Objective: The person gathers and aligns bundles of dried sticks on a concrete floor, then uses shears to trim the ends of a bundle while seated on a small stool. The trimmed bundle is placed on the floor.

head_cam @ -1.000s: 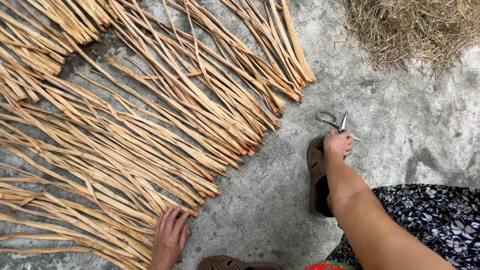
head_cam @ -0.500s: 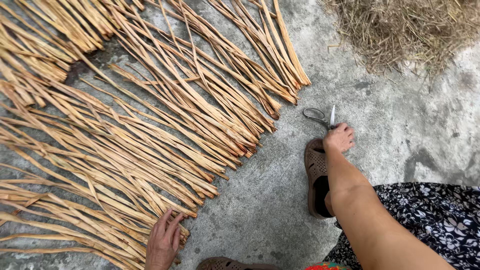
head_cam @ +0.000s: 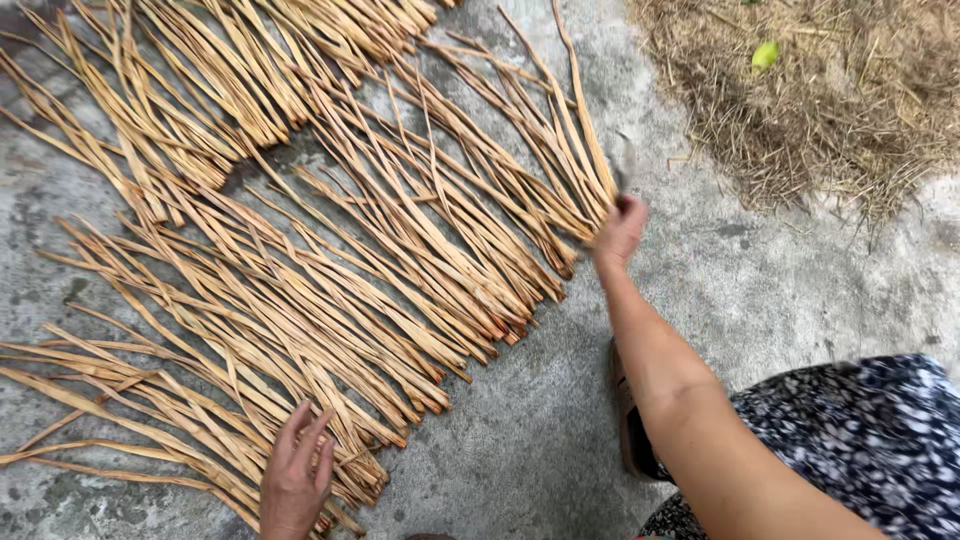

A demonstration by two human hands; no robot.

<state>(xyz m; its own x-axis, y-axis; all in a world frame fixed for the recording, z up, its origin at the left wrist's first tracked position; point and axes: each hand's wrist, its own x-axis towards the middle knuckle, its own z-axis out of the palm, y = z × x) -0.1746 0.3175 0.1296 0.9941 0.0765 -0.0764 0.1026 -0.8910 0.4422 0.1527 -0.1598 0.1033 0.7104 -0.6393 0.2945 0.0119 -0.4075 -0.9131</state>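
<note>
Right hand (head_cam: 620,228), just right of centre in the upper half of the frame, is closed on something thin and grey that blurs above its knuckles; whether that is scissors I cannot tell. It sits at the cut ends of the strips (head_cam: 400,230), touching the outermost ones. Left hand (head_cam: 296,475), at the bottom left of centre, lies flat with fingers spread and slightly apart, pressing on the near ends of the lower strips and gripping nothing.

Strips fan across the whole left and centre of the frame, their long axes running from upper left down to lower right, ends lined up along a slanted edge. From the right hand they lie to the left and upward; that hand is the nearer to the top bunch, the left to the bottom one. Concrete (head_cam: 560,420) lies bare between the arms, dry straw (head_cam: 820,100) at upper right.
</note>
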